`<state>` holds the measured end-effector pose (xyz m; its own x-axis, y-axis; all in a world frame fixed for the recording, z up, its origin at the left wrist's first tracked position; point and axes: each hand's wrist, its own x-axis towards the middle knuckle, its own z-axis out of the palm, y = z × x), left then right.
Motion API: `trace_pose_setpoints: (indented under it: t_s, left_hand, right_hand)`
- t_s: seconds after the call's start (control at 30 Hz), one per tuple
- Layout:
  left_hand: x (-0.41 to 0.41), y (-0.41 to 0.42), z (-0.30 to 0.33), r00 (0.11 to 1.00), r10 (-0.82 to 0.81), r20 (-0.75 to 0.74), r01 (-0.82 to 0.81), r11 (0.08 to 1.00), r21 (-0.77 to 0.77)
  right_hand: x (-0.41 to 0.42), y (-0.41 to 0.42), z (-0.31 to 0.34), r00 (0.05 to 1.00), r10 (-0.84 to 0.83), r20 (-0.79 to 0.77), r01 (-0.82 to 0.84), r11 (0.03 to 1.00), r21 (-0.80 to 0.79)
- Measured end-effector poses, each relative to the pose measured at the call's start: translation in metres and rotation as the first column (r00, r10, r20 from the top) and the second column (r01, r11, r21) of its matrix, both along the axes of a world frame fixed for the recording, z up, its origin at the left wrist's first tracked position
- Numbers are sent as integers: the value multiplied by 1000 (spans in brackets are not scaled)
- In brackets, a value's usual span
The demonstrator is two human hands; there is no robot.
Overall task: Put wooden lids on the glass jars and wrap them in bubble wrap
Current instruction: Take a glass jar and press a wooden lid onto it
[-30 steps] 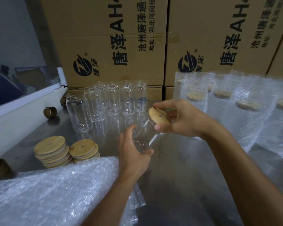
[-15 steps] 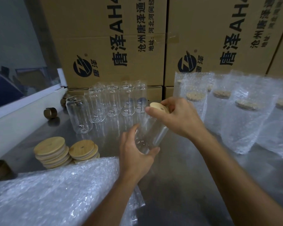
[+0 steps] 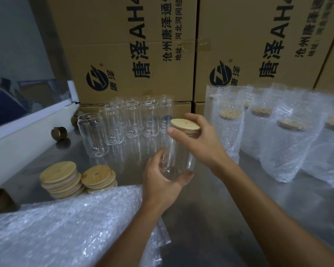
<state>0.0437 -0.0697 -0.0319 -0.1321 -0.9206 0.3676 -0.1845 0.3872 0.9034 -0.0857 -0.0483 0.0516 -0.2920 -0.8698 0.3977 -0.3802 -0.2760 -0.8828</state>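
Glass jar is up off the worktop in both our hands, just past the near pile of bubble wrap. Our left hand cups the base with fingers and thumb curled round it, and our right hand grips the neck with its fingertips round the edge of the wooden lid.

What changed: a second ago the jar was tipped way over to the right with the lid facing us, and now we've swung it almost upright. Lid looks seated flat on the mouth, so we reckon the capping part is done and this one's ready for the wrap.

Long axis runs near enough vertical now, leaning slightly, base down toward us, lid end up and away.

Left of our hands sit two lid stacks. Further back, a cluster of empty jars stands uncapped, so plenty left. Far right, the wrapped jars stand in rows, with cardboard boxes behind everything.
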Motion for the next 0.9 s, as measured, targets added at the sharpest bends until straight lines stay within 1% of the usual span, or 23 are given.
trace_pose_setpoints:
  t_s: [0.07, 0.13, 0.23, 0.33, 0.4, 0.47, 0.53, 0.63, 0.67, 0.73, 0.8, 0.83, 0.9]
  left_hand:
    - [2, 0, 1, 1000, 14, -5, -14, 1000, 17]
    - [3, 1, 5, 1000, 24, -12, -23, 999, 37]
    - [4, 1, 9, 999, 27, 27, -28, 999, 40]
    - [4, 1, 17, 986, -28, 164, 16, 997, 75]
    - [4, 0, 27, 961, -37, 273, 18, 997, 74]
    - [5, 2, 42, 930, -14, 368, -10, 998, 63]
    - [8, 6, 61, 888, 29, 459, -49, 998, 33]
    - [25, 7, 88, 848, 91, 522, -94, 995, -21]
    - [33, 5, 95, 820, 94, 565, -97, 995, -24]
    - [50, 0, 105, 709, 52, 703, -95, 995, 22]
    - [66, -4, 110, 579, -73, 812, -89, 984, 152]
    - [72, -6, 109, 534, -141, 833, -100, 968, 228]
    - [82, -10, 107, 481, -233, 845, -141, 931, 337]
  right_hand:
    - [2, -3, -7, 992, 69, 105, -71, 997, 13]
    - [-1, -5, -12, 978, 134, 160, -140, 990, 29]
    - [-7, -9, -18, 970, 199, 141, -211, 974, 80]
    - [-14, -12, -19, 979, 169, 116, -180, 979, 93]
    - [-18, -13, -18, 977, 146, 157, -158, 985, 66]
    - [-22, -14, -17, 977, 112, 183, -121, 992, 39]
    - [-25, -14, -17, 991, 55, 125, -61, 997, 41]
    - [-29, -14, -22, 1000, -27, 8, 26, 997, 68]
    - [-29, -15, -24, 999, -40, -6, 41, 996, 77]
    - [-29, -16, -27, 999, -42, -15, 44, 995, 93]
    - [-28, -17, -30, 999, -36, -9, 37, 995, 94]
    - [-29, -18, -31, 999, -36, -8, 37, 995, 91]
    - [-30, -19, -35, 999, -33, 0, 33, 996, 82]
